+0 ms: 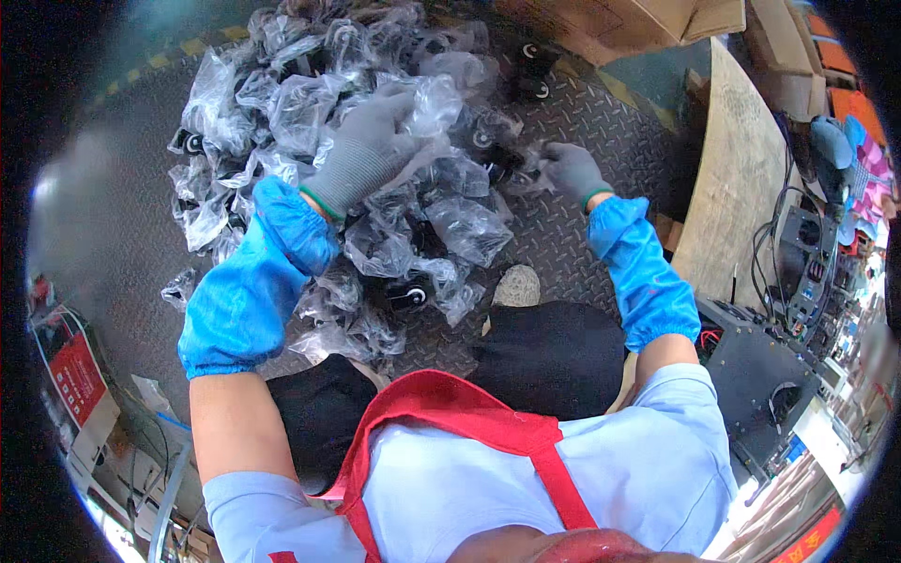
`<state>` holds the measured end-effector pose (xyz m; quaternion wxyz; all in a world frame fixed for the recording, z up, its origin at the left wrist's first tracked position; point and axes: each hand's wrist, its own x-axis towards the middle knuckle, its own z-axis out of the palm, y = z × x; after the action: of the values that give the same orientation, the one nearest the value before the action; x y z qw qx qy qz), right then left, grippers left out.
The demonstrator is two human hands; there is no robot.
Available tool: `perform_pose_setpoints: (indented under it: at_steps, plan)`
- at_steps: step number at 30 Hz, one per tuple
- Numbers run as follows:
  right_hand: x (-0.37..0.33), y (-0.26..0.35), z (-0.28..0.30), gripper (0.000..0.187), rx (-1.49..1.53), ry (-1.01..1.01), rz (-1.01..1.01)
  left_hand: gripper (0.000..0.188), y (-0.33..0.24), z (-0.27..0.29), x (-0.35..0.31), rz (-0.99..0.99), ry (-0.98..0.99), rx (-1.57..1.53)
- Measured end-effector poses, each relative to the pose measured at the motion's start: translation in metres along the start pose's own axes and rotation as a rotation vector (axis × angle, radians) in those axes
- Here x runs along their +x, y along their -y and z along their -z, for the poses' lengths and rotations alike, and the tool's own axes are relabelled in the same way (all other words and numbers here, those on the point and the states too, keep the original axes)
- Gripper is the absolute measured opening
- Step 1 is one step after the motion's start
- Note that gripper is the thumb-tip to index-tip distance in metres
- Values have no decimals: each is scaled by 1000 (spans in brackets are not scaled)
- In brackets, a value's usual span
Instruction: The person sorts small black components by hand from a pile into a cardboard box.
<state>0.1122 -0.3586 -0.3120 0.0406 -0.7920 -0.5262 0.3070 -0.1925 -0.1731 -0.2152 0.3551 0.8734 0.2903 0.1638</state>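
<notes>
A large heap of clear plastic bags (pixel 310 108) with black parts inside lies on the dark patterned floor. My left hand (pixel 368 155), in a grey knitted glove, rests on the middle of the heap. Its thumb stands apart from the fingers, and crumpled film lies against the fingertips. At the heap's right edge, my right hand (pixel 572 173), in a matching glove, is closed on the thin end of a plastic bag (pixel 533 167). A dark part shows beside that bag, blurred. Blue sleeve covers (pixel 246 281) reach over both forearms.
Cardboard boxes (pixel 619 26) stand at the far side and far right. A wooden board (pixel 741 178) leans on the right, with black equipment housings (pixel 760 375) and cables beyond it. My knees (pixel 554 347) are close to the heap's near edge. A red-and-white carton (pixel 75 375) sits at left.
</notes>
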Motion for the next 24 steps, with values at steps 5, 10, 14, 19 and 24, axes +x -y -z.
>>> perform_pose_setpoints:
  at_steps: [5, 10, 14, 19, 24]
  plan:
    - [-44, 66, 98, 20, 547, -425, 17, 47, -38, 23, -6, 393, 168, -209]
    - [-30, 109, 107, 19, 606, -227, 220, 87, -48, -6, -1, -61, 104, -283]
    - [5, 146, 80, 31, 874, 206, 417, 67, -36, -6, -6, 23, 139, -329]
    - [161, 130, 78, 66, 359, -346, 107, 31, -2, 14, -28, 98, -37, -221]
    - [281, 141, 47, 86, -140, -639, 49, 33, -25, 43, -50, 379, -47, -340]
